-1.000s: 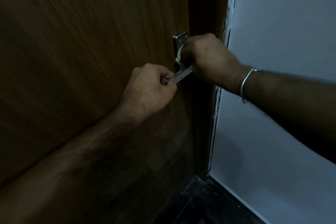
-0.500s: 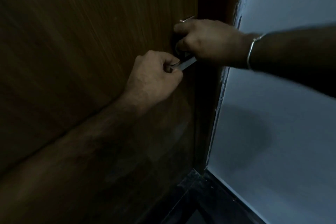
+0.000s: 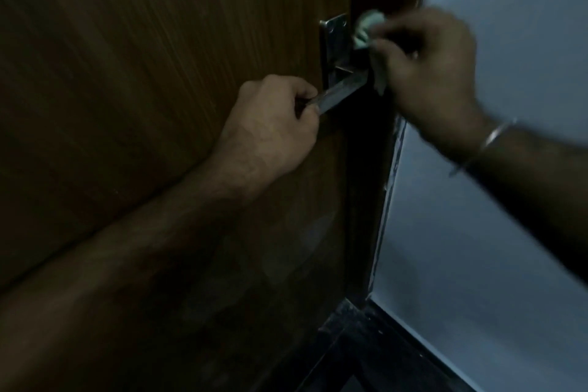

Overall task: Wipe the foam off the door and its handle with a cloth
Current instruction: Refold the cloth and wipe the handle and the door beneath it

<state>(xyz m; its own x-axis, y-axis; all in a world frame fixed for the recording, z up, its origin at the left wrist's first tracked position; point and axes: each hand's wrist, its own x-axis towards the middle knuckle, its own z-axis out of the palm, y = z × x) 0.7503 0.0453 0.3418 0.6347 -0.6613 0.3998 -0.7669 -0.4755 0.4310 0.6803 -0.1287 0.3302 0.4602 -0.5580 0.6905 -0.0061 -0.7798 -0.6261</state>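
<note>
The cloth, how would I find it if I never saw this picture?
Start at the big brown wooden door and go to its right edge, where a shiny metal handle sticks out. Just right of the handle's metal plate, the right hand holds the cloth bunched up. It is the only pale, soft, crumpled thing there.

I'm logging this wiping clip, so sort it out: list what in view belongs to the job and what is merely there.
Belongs to the job:
- brown wooden door
- silver metal lever handle with its backplate
- pale crumpled cloth
- left hand, gripping the lever's end
- right hand, holding the cloth

Merely there:
- grey painted wall
- dark door frame
- thin metal bangle
- dark floor
</note>
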